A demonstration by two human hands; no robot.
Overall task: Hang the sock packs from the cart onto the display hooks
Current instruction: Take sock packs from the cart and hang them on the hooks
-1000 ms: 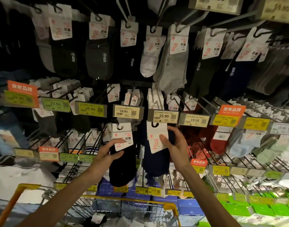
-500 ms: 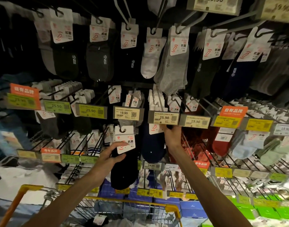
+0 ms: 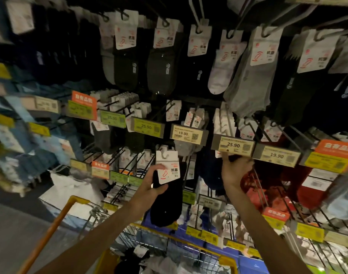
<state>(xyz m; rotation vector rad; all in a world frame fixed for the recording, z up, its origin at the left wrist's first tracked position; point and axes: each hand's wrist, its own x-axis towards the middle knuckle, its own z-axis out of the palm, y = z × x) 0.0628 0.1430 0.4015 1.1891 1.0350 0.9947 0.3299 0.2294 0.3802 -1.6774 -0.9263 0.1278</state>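
Head view: the right hand (image 3: 235,171) has climbed to just under the 25.90 price tag (image 3: 235,145), taking the navy sock pack (image 3: 208,171) up to its hook. The pack's card is hidden behind the tag, so I can't tell if those fingers are pinching it. The left hand (image 3: 151,184) grips the black sock pack (image 3: 167,198) by its card, held low. More packs wait in the cart (image 3: 226,261). The navy one looks nearly hung, and black is likely next.
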